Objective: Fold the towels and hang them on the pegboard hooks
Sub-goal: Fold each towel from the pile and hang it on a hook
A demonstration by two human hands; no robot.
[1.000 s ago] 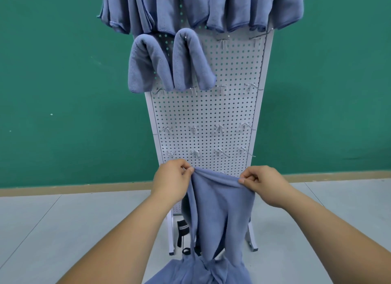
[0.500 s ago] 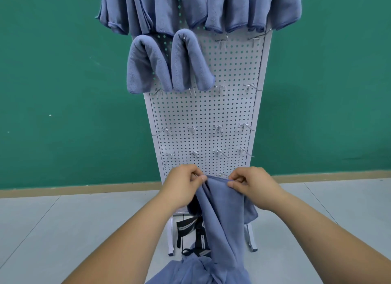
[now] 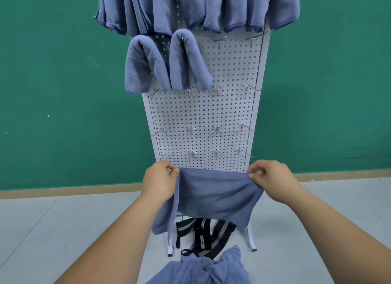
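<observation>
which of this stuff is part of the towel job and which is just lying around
Job: towel pinched between left hand and right hand; pegboard; bare hooks; hung towels; towel pile below.
Lying about: black striped straps near the pegboard's base.

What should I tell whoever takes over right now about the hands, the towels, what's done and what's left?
Left hand pinches the top left corner of a blue towel; right hand pinches the top right corner, stretching it out in front of the pegboard.
Done: towels hang along the top row, and two folded ones sit on the left hooks of the second row.
Left: fold this towel and hang it, probably on the next free hook in that row. More towels wait in the heap below.
</observation>
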